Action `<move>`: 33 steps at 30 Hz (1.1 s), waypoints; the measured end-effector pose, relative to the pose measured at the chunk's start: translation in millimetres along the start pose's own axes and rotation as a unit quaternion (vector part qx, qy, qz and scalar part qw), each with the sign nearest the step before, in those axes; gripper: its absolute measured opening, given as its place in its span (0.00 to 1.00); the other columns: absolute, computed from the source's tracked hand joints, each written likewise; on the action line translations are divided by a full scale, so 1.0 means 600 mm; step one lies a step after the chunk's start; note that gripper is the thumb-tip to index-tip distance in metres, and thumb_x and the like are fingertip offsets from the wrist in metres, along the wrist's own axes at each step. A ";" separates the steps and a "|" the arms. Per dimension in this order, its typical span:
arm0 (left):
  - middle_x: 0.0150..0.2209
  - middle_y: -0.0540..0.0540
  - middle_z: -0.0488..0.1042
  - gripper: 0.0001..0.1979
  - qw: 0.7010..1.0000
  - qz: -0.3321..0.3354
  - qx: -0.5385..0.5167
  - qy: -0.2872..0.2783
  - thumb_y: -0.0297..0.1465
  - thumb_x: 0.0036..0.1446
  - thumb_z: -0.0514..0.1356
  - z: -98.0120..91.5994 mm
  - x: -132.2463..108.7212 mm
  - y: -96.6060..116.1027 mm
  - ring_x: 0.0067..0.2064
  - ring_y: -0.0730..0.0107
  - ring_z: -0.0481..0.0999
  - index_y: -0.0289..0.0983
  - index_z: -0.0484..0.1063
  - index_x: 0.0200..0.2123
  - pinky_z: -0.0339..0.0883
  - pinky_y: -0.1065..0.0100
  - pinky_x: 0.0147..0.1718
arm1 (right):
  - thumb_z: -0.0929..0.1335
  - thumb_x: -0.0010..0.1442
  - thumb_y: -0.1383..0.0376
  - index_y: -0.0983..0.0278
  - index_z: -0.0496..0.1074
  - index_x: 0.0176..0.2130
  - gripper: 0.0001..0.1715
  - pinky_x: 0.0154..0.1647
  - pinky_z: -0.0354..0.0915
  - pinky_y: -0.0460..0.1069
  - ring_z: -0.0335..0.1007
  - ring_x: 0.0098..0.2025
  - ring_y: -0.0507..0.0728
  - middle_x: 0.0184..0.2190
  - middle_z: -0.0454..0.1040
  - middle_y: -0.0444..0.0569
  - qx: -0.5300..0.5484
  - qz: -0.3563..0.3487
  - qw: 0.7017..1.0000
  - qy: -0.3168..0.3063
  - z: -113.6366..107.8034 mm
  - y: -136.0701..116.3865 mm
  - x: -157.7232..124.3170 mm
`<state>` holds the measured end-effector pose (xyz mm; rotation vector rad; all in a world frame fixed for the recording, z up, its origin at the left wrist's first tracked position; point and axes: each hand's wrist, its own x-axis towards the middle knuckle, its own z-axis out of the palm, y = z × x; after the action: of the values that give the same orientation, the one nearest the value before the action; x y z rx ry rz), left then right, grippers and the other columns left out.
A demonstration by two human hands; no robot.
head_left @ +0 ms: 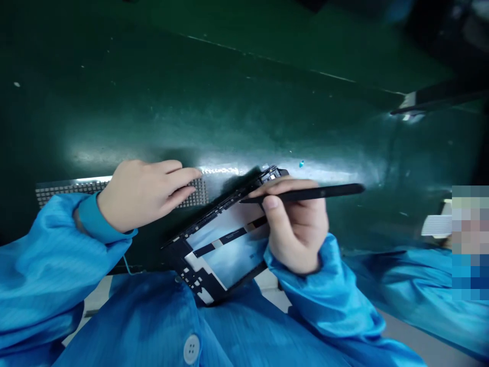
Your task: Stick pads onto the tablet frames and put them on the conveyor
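My right hand (298, 224) grips slim black tweezers (324, 192), their pointed end over an opened tablet-like electronic device (233, 255). The device has silver panels, black strips and small parts along its edge; it lies tilted across the table's front edge, against my body. Part of it is hidden by my right hand. To the left, my left hand (141, 191) has its thumb and fingers bent in a pinch on a long sheet of small square pads (196, 193). Whether a single pad is between those fingertips cannot be made out.
The green table (153, 112) stretches ahead, with a small blue scrap (301, 163) beyond the device. A blue sleeve (416, 290) of another person is at the right, near a white ribbed object (436, 226). A dark stand-like object (424, 104) is at the far right.
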<state>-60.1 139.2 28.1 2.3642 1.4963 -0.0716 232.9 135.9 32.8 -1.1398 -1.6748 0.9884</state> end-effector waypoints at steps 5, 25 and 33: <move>0.47 0.43 0.92 0.26 1.000 0.002 -0.003 0.011 0.46 0.85 0.51 -0.003 -0.001 -0.003 0.38 0.57 0.88 0.52 0.84 0.70 0.56 0.60 0.26 | 0.71 0.82 0.63 0.53 0.76 0.54 0.04 0.53 0.84 0.62 0.87 0.49 0.63 0.46 0.86 0.50 -0.036 -0.010 0.999 -0.020 0.009 0.020 -0.021; 0.48 0.45 0.92 0.25 1.000 -0.009 0.001 -0.008 0.46 0.85 0.50 -0.006 0.002 0.003 0.42 0.56 0.89 0.56 0.83 0.70 0.58 0.60 0.28 | 0.72 0.81 0.62 0.59 0.84 0.55 0.09 0.59 0.82 0.57 0.90 0.55 0.63 0.53 0.91 0.51 -0.072 0.000 0.947 -0.312 0.018 0.006 0.133; 0.49 0.43 0.91 0.26 1.000 -0.017 -0.011 -0.018 0.48 0.84 0.51 -0.006 0.004 0.003 0.39 0.53 0.87 0.56 0.83 0.70 0.58 0.59 0.29 | 0.72 0.81 0.65 0.60 0.83 0.55 0.09 0.60 0.82 0.57 0.90 0.56 0.65 0.54 0.90 0.51 -0.069 -0.011 0.949 -0.308 0.014 0.012 0.131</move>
<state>-58.1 141.5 31.3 2.3073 1.5140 -0.1043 210.1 211.6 40.1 -0.9460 -2.2724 1.3185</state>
